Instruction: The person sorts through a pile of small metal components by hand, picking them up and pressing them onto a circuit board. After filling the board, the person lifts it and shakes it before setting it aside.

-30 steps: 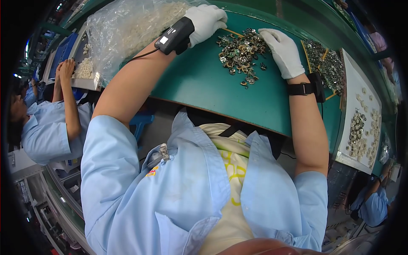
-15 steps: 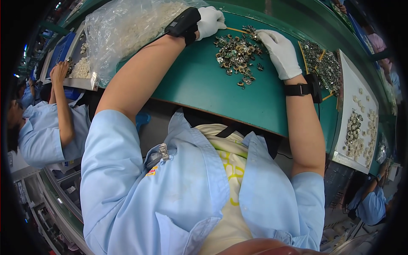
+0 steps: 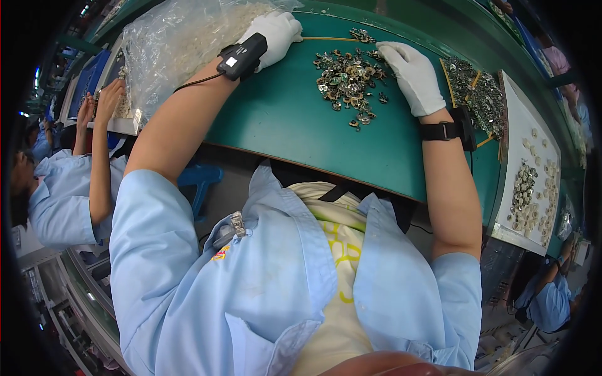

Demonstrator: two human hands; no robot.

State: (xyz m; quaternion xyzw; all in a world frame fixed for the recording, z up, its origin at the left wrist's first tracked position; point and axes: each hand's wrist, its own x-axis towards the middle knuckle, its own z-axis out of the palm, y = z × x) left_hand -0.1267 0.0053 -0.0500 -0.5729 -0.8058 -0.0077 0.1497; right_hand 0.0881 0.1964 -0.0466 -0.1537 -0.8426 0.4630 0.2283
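Note:
My left hand, in a white glove, is closed around the left end of a thin yellow stick. The stick lies across the far part of the green table. A few small metal parts sit at its right end. Just nearer is a loose pile of small round metal parts, silvery and brownish. My right hand, also gloved in white, is at the pile's right edge. Its fingers are pressed together, pointing left; whatever is between them is hidden.
A clear plastic bag of whitish pieces lies at the left. On the right, yellow strips border a heap of metal parts, beside a white tray with scattered pieces. A person works at the far left.
My left hand has moved left and slightly nearer, baring more of the yellow stick, which now lies more level. My right hand has barely moved.

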